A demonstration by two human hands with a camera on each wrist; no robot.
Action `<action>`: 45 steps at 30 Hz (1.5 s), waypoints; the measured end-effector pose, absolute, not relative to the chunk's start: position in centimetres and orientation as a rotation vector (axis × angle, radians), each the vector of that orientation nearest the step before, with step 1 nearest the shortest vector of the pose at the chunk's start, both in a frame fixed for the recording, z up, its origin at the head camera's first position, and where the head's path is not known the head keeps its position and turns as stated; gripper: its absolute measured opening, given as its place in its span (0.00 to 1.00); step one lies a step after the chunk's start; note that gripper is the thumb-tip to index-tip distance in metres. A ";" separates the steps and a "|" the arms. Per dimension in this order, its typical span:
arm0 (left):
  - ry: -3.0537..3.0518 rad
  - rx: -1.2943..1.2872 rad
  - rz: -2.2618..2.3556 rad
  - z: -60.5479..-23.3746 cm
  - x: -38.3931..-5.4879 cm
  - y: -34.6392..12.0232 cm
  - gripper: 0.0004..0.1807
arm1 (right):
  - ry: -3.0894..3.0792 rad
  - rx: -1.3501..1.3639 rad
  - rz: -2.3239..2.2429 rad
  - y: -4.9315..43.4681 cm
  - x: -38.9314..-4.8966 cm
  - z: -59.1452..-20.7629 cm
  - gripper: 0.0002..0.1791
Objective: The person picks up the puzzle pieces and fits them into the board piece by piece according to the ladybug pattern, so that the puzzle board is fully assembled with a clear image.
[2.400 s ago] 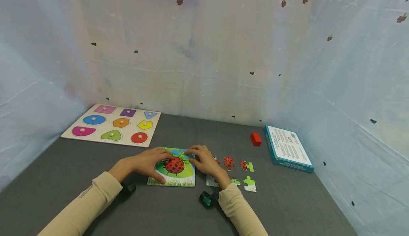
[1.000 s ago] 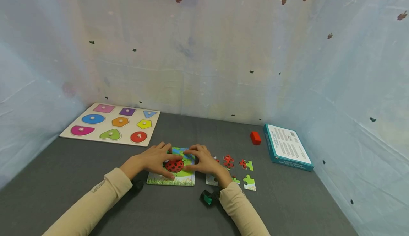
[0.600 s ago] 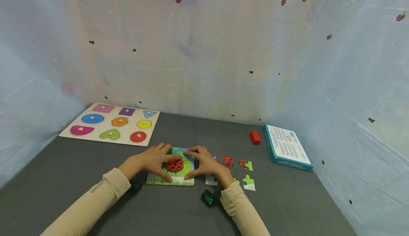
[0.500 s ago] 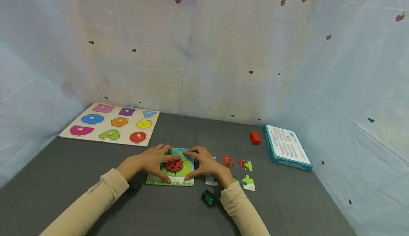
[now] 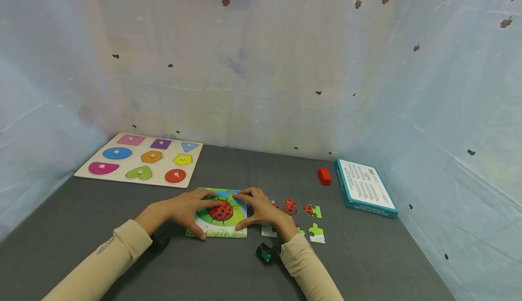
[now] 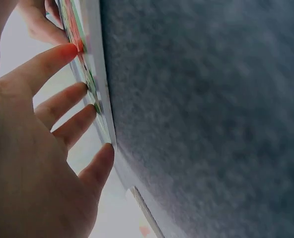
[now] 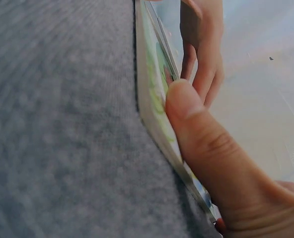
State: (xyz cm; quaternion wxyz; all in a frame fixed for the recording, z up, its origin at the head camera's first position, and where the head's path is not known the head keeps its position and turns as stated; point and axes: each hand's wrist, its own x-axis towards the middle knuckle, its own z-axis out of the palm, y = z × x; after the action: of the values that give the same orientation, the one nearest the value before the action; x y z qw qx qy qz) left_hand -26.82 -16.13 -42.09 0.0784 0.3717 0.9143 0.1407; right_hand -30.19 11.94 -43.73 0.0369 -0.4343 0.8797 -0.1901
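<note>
In the head view, a ladybug jigsaw puzzle (image 5: 222, 221) lies flat on its board, with the red ladybug in the middle and a strip of grass along the near side. My left hand (image 5: 185, 210) spreads over its left side, thumb near the front left corner and fingers reaching toward the ladybug. The left wrist view has these fingertips (image 6: 90, 89) along the puzzle's face. From the other side, my right hand (image 5: 263, 210) arches over the right edge, index finger near the back, thumb near the front. Its thumb (image 7: 186, 104) rests on the puzzle in the right wrist view.
Loose puzzle pieces (image 5: 317, 233) lie right of the board, some partly behind my right wrist. A red block (image 5: 324, 177) and a teal box (image 5: 367, 185) stand farther right. A wooden shape board (image 5: 163, 174) with knobbed pieces lies at the back left.
My left hand first came right over the ladybug, then drew back left, uncovering more of the picture. My right thumb slid toward the near side of the puzzle. The board stays in place.
</note>
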 end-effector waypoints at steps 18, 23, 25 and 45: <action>2.740 1.089 0.518 -42.0 -26.7 -17.8 0.51 | 2.700 -1.333 -0.568 12.0 -30.0 -43.3 0.48; 2.720 1.071 0.543 -42.0 -26.9 -17.4 0.50 | 2.678 -1.302 -0.681 12.8 -30.3 -42.9 0.47; 2.718 1.072 0.543 -41.9 -27.0 -17.2 0.50 | 2.674 -1.285 -0.770 13.4 -30.4 -42.6 0.46; 2.743 1.110 0.596 -41.7 -27.4 -16.5 0.51 | 2.855 -1.211 -0.877 21.3 -30.8 -42.4 0.33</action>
State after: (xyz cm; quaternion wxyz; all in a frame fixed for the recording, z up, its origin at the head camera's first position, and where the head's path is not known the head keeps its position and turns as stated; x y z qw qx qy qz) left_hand -27.39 -16.46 -41.65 0.0616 0.3670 0.9070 0.1971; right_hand -30.83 21.33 -42.37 -0.0408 -0.3755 0.8851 -0.2720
